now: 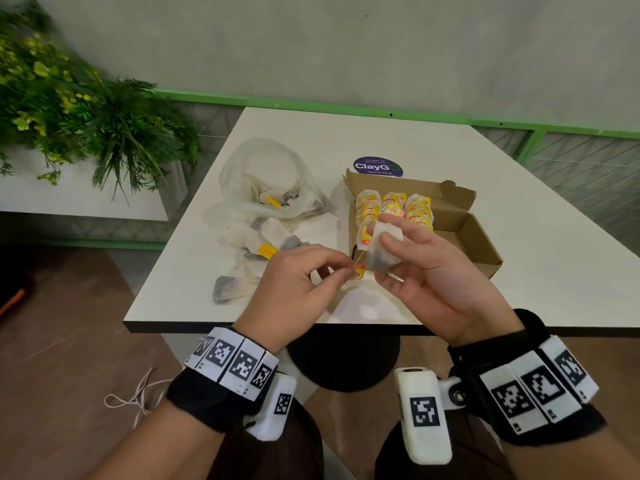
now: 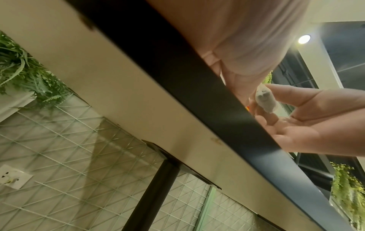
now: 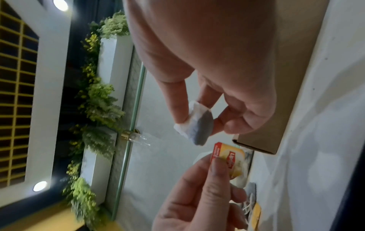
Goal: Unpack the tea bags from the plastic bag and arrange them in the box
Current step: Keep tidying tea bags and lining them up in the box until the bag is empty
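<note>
My right hand (image 1: pixel 391 251) holds a white tea bag (image 1: pixel 382 249) above the table's near edge, fingers and thumb curled round it; the same tea bag (image 3: pixel 197 125) shows in the right wrist view. My left hand (image 1: pixel 332 268) pinches its yellow and red paper tag (image 1: pixel 358 270), also seen as the tag (image 3: pixel 229 157) close up. The open cardboard box (image 1: pixel 481 237) holds three rows of yellow-tagged tea bags (image 1: pixel 394 209) in its left part. The clear plastic bag (image 1: pixel 266 178) lies left of the box with a few tea bags inside. Loose tea bags (image 1: pixel 256 247) lie in front of it.
The white table (image 1: pixel 554 271) has a purple round sticker (image 1: pixel 378 167) behind the box. A planter with green foliage (image 1: pixel 69 109) stands to the left. A black table post (image 2: pixel 156 187) runs below the tabletop. A white cord (image 1: pixel 135 396) lies on the floor.
</note>
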{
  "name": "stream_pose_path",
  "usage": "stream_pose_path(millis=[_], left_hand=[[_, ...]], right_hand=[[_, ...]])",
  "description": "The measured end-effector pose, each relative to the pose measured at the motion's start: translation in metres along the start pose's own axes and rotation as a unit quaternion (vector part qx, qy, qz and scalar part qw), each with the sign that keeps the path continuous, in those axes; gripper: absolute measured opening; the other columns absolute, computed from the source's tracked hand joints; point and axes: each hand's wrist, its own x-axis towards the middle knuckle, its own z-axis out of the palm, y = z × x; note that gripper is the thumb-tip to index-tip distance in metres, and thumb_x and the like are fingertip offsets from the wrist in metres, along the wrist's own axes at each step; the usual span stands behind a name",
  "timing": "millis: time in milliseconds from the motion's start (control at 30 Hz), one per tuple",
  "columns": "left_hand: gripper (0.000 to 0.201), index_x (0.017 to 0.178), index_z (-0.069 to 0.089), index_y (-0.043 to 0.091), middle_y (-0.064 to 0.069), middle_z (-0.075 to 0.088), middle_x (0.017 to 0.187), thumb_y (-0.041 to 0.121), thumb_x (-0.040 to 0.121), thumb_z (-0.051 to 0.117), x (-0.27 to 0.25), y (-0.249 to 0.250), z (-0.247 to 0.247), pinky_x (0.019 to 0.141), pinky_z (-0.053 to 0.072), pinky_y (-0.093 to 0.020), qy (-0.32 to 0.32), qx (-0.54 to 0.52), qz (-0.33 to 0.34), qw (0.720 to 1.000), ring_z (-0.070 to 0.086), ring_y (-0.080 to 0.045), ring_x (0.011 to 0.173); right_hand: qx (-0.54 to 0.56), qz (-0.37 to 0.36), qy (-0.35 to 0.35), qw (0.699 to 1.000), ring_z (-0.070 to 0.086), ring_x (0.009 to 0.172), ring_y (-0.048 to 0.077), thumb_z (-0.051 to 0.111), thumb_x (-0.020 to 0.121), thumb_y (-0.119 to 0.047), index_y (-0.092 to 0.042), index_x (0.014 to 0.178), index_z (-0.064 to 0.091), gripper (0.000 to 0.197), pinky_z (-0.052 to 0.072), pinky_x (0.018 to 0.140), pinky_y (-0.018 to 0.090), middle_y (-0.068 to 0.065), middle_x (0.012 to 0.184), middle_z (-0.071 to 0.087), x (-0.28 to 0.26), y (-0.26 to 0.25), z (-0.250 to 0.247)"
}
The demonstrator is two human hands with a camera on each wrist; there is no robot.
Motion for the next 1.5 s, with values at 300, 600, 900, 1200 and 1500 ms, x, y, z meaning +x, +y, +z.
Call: stream_pose_path(millis=[300,600,900,1200,1500], left_hand=[[0.005,0.087,0.075,0.018,0.022,0.062,0.084,0.016,0.09,0.078,-0.002,-0.001,0.0,0.075,0.043,-0.024,-0.002,0.078,0.103,0.992,0.056,-0.005,0.077],[0.004,0.091,0.08,0.015,0.009,0.077,0.092,0.011,0.089,0.08,-0.002,-0.002,0.0,0.082,0.049,-0.038,0.029,0.093,0.147,0.984,0.069,-0.016,0.081],[0.005,0.084,0.077,0.02,0.018,0.064,0.073,0.018,0.088,0.077,0.0,0.004,-0.002,0.07,0.042,-0.02,0.007,0.011,0.015,1.0,0.057,-0.002,0.07],[0.014,0.092,0.076,0.019,0.006,0.072,0.071,0.006,0.088,0.076,0.008,0.007,-0.008,0.068,0.048,-0.022,-0.016,-0.162,-0.149,0.975,0.063,-0.008,0.068],[0.017,0.09,0.08,0.026,0.004,0.072,0.076,0.025,0.079,0.068,-0.001,0.011,-0.009,0.075,0.052,-0.026,-0.038,-0.104,-0.073,0.991,0.066,-0.018,0.077]], right_hand=[[-0.092,-0.168,0.069,0.979,0.071,0.081,0.016,0.067,0.086,0.01,-0.004,0.125,0.062,0.042,0.058,0.075,0.027,0.011,0.09,0.078,0.004,0.018,0.018],[-0.105,-0.213,0.115,0.965,0.07,0.076,0.011,0.069,0.086,0.011,-0.01,0.12,0.063,0.04,0.056,0.069,0.023,0.005,0.081,0.078,0.009,0.027,0.024],[-0.093,-0.211,0.096,0.968,0.072,0.071,0.014,0.07,0.084,0.01,-0.007,0.109,0.066,0.031,0.058,0.068,0.026,0.006,0.08,0.077,0.006,0.026,0.026],[-0.115,-0.242,0.04,0.963,0.073,0.08,0.019,0.068,0.084,0.013,-0.006,0.108,0.066,0.03,0.059,0.071,0.029,0.012,0.088,0.078,-0.001,0.021,0.025],[-0.113,-0.263,0.065,0.956,0.071,0.075,0.017,0.068,0.086,0.011,-0.007,0.106,0.066,0.027,0.059,0.07,0.028,0.011,0.085,0.077,0.004,0.02,0.028]])
